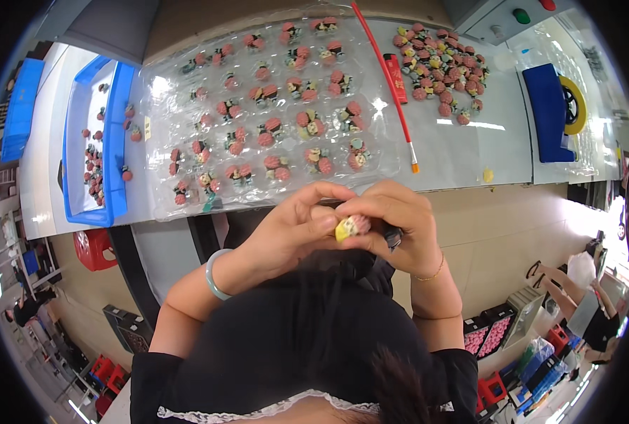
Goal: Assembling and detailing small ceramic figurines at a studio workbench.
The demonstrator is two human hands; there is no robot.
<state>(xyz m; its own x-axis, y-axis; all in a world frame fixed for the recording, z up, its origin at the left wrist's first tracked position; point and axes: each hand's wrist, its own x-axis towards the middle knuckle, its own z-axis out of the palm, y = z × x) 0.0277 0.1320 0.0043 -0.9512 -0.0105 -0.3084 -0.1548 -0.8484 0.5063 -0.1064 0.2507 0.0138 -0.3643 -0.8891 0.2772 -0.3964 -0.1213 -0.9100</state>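
Just in front of the table's near edge, my two hands are brought together around a small figurine (352,227) with pink, cream and yellow parts. My left hand (297,225) is closed, its thumb and fingers pinching the figurine's left side. From the other side my right hand (408,220) is closed on it too, thumb below and index finger above. My fingers cover part of the figurine. Beyond them lies a clear plastic tray (295,150), its pockets holding many similar pink figurines (310,123).
A red-handled paintbrush (389,81) lies right of the tray, beside a red box (394,79). Farther right are a heap of figurines (442,63) and a yellow-and-blue tape dispenser (549,113). At left stands a blue bin (119,141) containing more pieces.
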